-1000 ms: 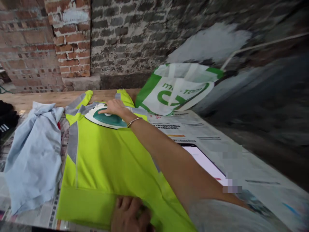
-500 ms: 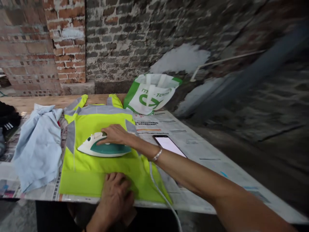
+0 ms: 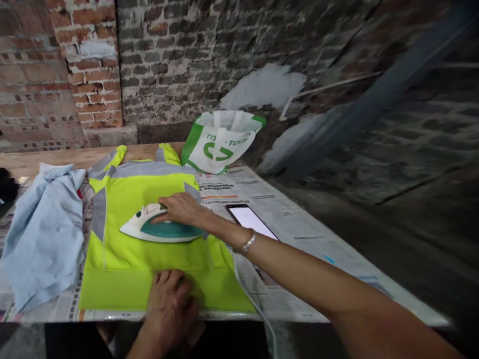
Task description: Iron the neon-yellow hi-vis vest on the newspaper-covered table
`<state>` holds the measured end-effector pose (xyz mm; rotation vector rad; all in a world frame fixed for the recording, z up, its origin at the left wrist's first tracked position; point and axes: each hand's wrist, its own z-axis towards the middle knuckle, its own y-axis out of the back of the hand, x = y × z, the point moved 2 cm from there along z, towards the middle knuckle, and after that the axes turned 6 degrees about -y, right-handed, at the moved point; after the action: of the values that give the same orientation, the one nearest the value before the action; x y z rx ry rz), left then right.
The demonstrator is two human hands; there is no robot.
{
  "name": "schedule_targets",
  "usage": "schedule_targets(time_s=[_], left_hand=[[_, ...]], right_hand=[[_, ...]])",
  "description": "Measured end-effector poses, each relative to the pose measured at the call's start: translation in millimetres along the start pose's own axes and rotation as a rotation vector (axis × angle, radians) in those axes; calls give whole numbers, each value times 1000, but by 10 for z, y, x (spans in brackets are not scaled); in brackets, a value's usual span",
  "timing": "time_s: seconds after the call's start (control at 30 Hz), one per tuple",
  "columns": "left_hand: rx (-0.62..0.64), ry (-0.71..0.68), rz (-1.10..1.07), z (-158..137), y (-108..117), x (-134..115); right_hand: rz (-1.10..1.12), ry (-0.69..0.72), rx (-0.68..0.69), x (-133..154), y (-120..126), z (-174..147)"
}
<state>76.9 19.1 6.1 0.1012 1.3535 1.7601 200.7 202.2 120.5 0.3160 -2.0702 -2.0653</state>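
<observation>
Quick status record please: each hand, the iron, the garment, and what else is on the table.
Right hand: grips the iron's handle
Left hand: flat on the vest's near hem
Iron: white and teal, soleplate down on the vest, tip pointing left
Vest: yellow with grey bands, spread on newspaper
Blue cloth: crumpled, left of vest
Phone: screen lit, right of vest
Bag: green and white, far edge
</observation>
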Motion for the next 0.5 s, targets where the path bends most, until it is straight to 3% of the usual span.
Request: schedule_targets(time_s=[0.17,0.33,0.43,0.5], left_hand=[[-34,-14,-17,41,-9,-18],[-127,-38,-42,44,-186,20],[-193,-38,-16,25,-300,56],[-168,-29,3,27,-310,65]], right_hand=[[-12,-58,-85,-402,-44,789],[8,-111,-115,-795,-79,1573],[23,-136,-117,-952,-93,1860],[26,-143,-122,-1003,-92,1935]])
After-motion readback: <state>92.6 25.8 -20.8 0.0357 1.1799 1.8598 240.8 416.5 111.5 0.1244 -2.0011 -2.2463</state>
